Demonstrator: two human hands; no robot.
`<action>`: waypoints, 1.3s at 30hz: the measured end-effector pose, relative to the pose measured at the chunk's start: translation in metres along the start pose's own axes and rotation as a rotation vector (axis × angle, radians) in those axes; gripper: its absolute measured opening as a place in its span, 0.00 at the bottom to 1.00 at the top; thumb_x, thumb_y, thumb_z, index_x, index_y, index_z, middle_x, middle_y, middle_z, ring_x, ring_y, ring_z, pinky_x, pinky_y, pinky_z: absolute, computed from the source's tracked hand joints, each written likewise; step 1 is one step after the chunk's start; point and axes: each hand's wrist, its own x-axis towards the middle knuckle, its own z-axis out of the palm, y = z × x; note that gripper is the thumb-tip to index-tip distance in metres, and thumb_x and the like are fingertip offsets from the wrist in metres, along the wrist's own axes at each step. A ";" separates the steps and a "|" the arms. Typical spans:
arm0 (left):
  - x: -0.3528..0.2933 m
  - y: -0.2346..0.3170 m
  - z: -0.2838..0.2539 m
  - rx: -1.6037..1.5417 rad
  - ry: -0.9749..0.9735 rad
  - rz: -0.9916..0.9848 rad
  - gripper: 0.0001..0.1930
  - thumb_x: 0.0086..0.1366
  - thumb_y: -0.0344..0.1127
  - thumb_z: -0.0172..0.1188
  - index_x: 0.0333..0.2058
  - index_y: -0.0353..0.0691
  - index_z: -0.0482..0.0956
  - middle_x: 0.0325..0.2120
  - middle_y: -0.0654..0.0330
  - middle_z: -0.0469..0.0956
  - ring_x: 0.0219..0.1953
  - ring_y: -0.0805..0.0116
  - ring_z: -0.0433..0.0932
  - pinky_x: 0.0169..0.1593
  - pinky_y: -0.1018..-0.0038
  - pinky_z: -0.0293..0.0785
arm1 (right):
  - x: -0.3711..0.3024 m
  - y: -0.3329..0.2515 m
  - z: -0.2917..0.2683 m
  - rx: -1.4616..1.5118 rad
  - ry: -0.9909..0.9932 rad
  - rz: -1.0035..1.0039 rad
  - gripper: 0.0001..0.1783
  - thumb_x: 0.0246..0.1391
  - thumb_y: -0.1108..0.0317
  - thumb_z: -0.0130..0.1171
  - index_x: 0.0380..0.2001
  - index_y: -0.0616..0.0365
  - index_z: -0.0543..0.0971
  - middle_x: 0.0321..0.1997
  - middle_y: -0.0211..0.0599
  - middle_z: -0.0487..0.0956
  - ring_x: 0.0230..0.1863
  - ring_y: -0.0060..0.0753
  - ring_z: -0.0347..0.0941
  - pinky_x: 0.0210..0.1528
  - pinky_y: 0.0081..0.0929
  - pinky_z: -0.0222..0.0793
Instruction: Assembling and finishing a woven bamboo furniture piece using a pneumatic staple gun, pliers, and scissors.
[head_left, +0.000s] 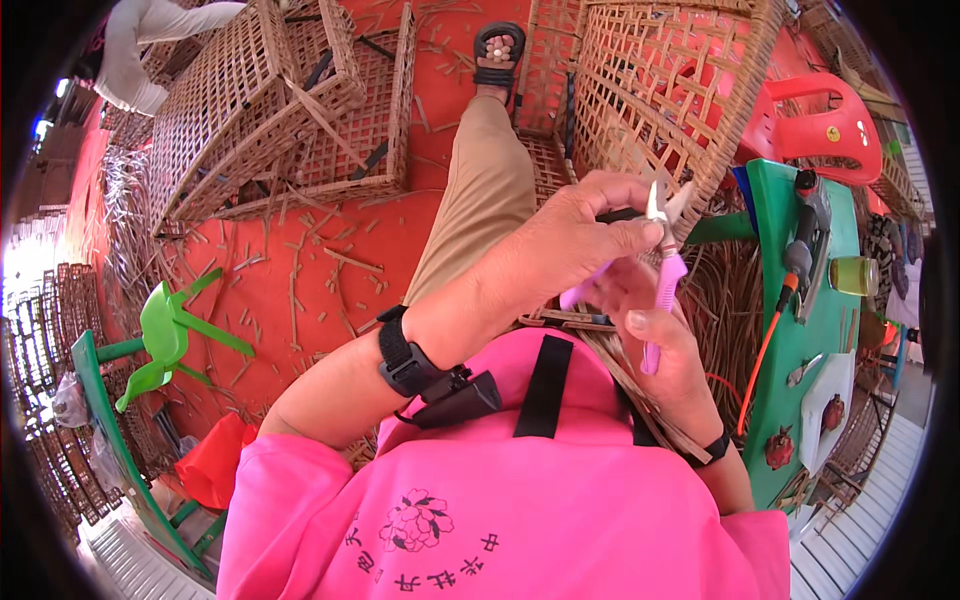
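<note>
My right hand (pixel 665 345) holds a pair of pruning shears with purple handles (pixel 668 285). Their short pale blades (pixel 657 203) point up and away from me, spread apart. My left hand (pixel 600 220) is closed, thumb and fingers pinched together right beside the blades. What lies between those fingers is too small to make out. Just beyond both hands stands a large woven basket frame (pixel 650 100) with open lattice sides. Long brown weaving strips (pixel 635 375) run past my right wrist and across my lap.
Woven lattice panels (pixel 240 130) lie at the far left, with a person's leg (pixel 150 45) behind them. Cut strip scraps litter the red floor (pixel 300 260). A green stool (pixel 165 335) is at left. At right are a green table (pixel 775 390) with tools and a red plastic chair (pixel 825 130).
</note>
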 end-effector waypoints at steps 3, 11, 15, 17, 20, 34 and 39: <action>0.009 -0.027 -0.025 0.386 0.161 0.153 0.25 0.66 0.41 0.62 0.55 0.32 0.70 0.44 0.57 0.79 0.38 0.68 0.80 0.43 0.74 0.77 | -0.009 0.004 0.003 0.014 0.051 0.148 0.39 0.54 0.56 0.55 0.64 0.67 0.59 0.60 0.46 0.69 0.57 0.41 0.69 0.62 0.42 0.62; -0.011 -0.073 -0.049 1.299 0.080 0.018 0.13 0.58 0.43 0.63 0.35 0.40 0.81 0.32 0.50 0.81 0.37 0.47 0.79 0.42 0.56 0.74 | -0.009 -0.013 -0.026 -0.036 0.281 0.739 0.25 0.61 0.52 0.49 0.50 0.63 0.75 0.37 0.45 0.80 0.32 0.39 0.79 0.37 0.33 0.75; -0.011 -0.077 -0.063 1.434 0.159 0.083 0.09 0.59 0.41 0.61 0.29 0.43 0.83 0.29 0.51 0.81 0.36 0.47 0.79 0.40 0.55 0.73 | 0.005 -0.022 -0.026 -0.247 0.155 1.041 0.24 0.62 0.50 0.48 0.47 0.61 0.76 0.36 0.43 0.80 0.32 0.35 0.78 0.37 0.29 0.75; -0.004 -0.073 -0.070 1.324 0.092 0.020 0.11 0.60 0.42 0.60 0.27 0.42 0.84 0.25 0.50 0.80 0.33 0.48 0.80 0.39 0.55 0.73 | 0.010 -0.024 -0.023 -0.302 0.101 1.056 0.22 0.62 0.50 0.49 0.43 0.60 0.76 0.34 0.40 0.79 0.30 0.33 0.77 0.35 0.28 0.74; 0.003 -0.077 -0.077 1.263 0.093 0.089 0.13 0.61 0.44 0.61 0.27 0.41 0.84 0.22 0.50 0.79 0.30 0.48 0.78 0.37 0.57 0.73 | 0.015 -0.024 -0.020 -0.385 0.021 1.077 0.21 0.63 0.51 0.50 0.38 0.60 0.76 0.31 0.37 0.78 0.29 0.30 0.75 0.33 0.28 0.73; 0.016 -0.057 -0.100 0.873 -0.168 -0.177 0.15 0.63 0.41 0.62 0.30 0.31 0.83 0.20 0.54 0.79 0.26 0.65 0.79 0.33 0.68 0.73 | 0.022 -0.019 -0.020 -0.608 -0.116 1.091 0.24 0.62 0.49 0.50 0.30 0.63 0.76 0.27 0.36 0.78 0.26 0.28 0.75 0.33 0.27 0.72; 0.018 -0.065 -0.083 1.429 -0.163 0.010 0.12 0.61 0.38 0.62 0.31 0.34 0.82 0.26 0.46 0.80 0.33 0.47 0.80 0.39 0.59 0.74 | 0.024 -0.013 -0.020 -0.755 -0.230 1.000 0.26 0.62 0.48 0.50 0.30 0.65 0.75 0.28 0.32 0.76 0.33 0.25 0.68 0.42 0.27 0.66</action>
